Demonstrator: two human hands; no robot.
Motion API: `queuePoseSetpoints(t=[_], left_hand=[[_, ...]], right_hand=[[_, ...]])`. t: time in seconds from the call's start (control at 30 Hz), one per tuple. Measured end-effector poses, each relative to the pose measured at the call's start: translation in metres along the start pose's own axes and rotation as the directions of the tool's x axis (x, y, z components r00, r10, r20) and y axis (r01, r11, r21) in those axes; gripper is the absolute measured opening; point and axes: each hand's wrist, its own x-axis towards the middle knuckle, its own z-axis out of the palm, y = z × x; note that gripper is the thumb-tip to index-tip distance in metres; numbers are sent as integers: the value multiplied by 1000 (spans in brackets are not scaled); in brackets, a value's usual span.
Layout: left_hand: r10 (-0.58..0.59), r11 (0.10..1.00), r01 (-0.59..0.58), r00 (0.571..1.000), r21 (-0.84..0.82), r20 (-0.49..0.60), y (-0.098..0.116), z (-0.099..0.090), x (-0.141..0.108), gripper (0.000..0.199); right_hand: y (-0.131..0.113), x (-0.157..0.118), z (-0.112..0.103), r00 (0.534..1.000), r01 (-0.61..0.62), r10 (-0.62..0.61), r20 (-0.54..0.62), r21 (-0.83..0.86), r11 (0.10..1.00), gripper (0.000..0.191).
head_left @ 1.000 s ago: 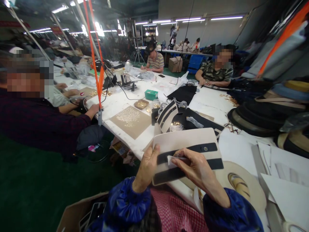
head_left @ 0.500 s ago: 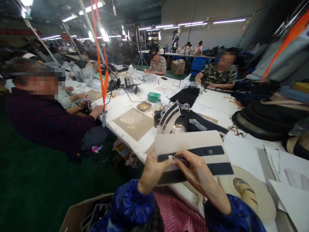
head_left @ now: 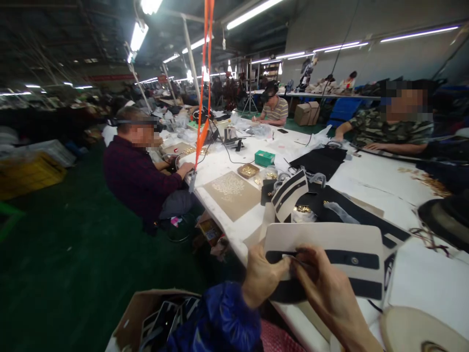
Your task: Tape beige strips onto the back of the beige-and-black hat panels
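Observation:
A beige panel with dark stripes [head_left: 326, 235] and a small round metal snap on one stripe is held up over the table edge. My left hand [head_left: 262, 275] grips its left side, the thumb lying across the front. In front of the panel's middle, my right hand [head_left: 328, 278] is closed in a pinch beside my left thumb tip. A small whitish bit [head_left: 286, 256] shows where the fingertips meet; what exactly the right fingers pinch is hidden. Behind the panel, a similar striped piece [head_left: 290, 195] leans on the table.
On the white table [head_left: 216, 203] are a brown board with pale bits [head_left: 234, 201], a tray of gold-coloured parts [head_left: 248, 170] and a green box [head_left: 264, 158]. A carton of striped pieces [head_left: 128, 313] stands below left. An orange strap [head_left: 202, 132] hangs down. Co-workers sit around the table.
The view has turned left, so the table and people appear farther right, and the carton shows more fully. Both hands keep their hold, fingertips still together at the panel's dark stripe.

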Motion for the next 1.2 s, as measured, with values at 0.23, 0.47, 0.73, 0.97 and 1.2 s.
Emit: queuePoseSetpoints(t=[0.23, 0.47, 0.73, 0.97, 1.2], left_hand=[[-3, 1000, 3, 999, -1, -46, -8, 5, 8, 23], [-53, 998, 38, 944, -50, -324, -26, -30, 37, 29], [-134, 954, 30, 934, -299, -332, 4, -40, 43, 59], [-218, 928, 195, 975, -318, -36, -30, -56, 16, 69], [140, 857, -260, 949, 445, 284, 23, -68, 35, 96]], right_hand=[[1, -3, 16, 983, 140, -137, -124, 18, 990, 8], [-17, -29, -25, 973, -199, 228, 27, 588, 784, 16], [40, -17, 10, 659, -660, 633, 407, 717, 226, 53], [63, -13, -21, 693, -608, 697, 185, 669, 427, 45], [57, 5, -40, 798, -548, 408, 444, 253, 797, 23]])
